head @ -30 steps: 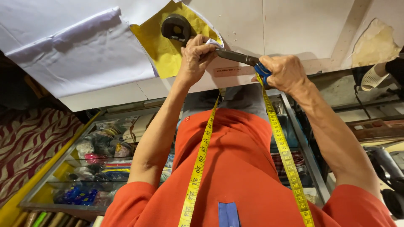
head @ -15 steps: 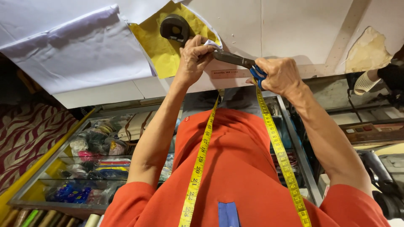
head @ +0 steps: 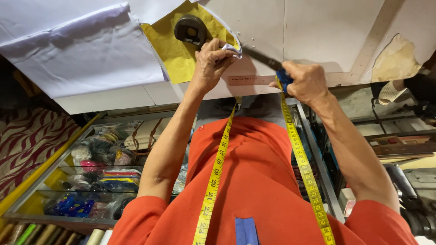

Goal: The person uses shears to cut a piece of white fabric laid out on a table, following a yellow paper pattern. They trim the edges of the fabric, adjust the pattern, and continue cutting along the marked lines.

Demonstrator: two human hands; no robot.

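Note:
My left hand (head: 211, 63) presses on the edge of a yellow paper pattern (head: 170, 50) and pinches a thin white strip at its rim. A dark round weight (head: 190, 29) sits on the yellow paper just beyond my fingers. My right hand (head: 306, 81) is closed around the blue handles of a pair of scissors (head: 261, 58), whose dark blades point toward my left hand along the pattern's edge. A yellow tape measure (head: 213, 181) hangs round my neck over my orange shirt.
White cloth (head: 81, 50) lies spread on the white table (head: 327, 31) to the left of the pattern. Below the table's edge a glass shelf (head: 91, 172) holds several small packets. A person's sandalled foot (head: 390, 93) shows at the right.
Both hands keep their grip and stay at the same spot on the pattern's edge. The view has shifted slightly.

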